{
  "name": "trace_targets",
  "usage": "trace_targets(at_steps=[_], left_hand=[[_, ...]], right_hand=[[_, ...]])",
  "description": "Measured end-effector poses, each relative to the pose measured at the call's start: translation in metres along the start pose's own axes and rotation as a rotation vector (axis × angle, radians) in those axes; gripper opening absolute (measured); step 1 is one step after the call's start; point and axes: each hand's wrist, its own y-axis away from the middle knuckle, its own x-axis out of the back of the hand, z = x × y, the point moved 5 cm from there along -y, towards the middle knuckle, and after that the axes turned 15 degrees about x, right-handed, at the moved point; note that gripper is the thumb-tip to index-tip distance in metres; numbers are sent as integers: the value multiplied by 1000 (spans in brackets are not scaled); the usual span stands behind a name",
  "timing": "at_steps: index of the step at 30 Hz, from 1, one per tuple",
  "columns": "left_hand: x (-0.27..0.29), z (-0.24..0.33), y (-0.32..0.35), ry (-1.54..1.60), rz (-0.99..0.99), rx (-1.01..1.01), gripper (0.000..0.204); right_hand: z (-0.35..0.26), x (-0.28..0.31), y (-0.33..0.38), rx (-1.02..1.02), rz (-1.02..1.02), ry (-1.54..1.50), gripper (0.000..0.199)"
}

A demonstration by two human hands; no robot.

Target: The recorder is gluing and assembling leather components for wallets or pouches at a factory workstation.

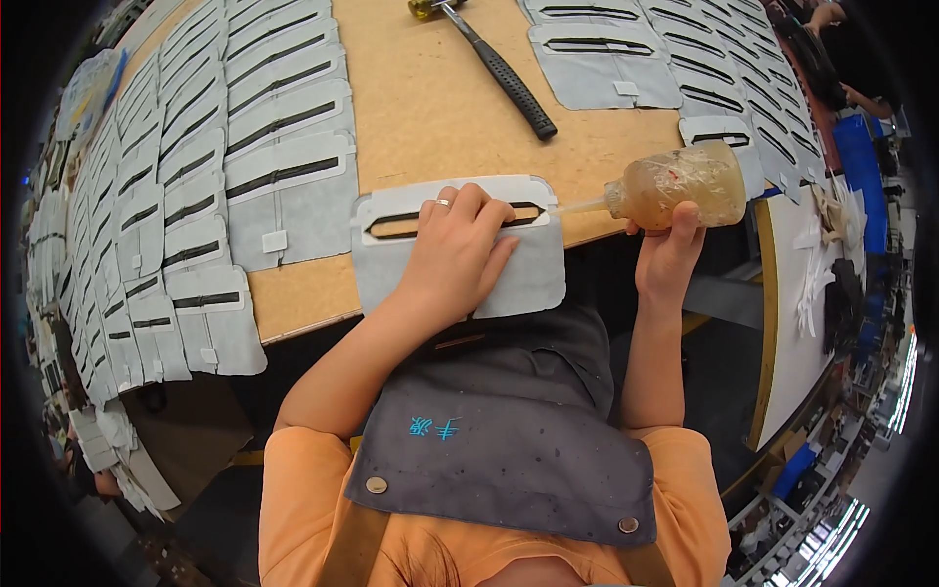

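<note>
Head cam view: my left hand (452,256) has its fingers (468,203) spread flat, pressing down a grey fabric piece (523,284) with a black slit, right at the near edge of the tabletop (430,108). My right hand (668,256) is wrapped around a squeeze glue bottle (685,184), its nozzle touching that piece's right end. Beyond the piece lies a hammer (499,68), and rows of finished grey pieces (245,147) sit on both sides of it.
</note>
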Motion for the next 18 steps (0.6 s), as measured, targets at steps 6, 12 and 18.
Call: trace_targets(at_steps=[6,12,18], left_hand=[[-4,-3,-4,64,-10,23,22],[-4,-4,-4,80,11,28,22],[-3,-3,-3,84,20,6,21]], right_hand=[[6,4,0,98,-37,139,62],[-1,-18,-4,119,-111,88,57],[-9,-23,-3,157,-144,28,53]])
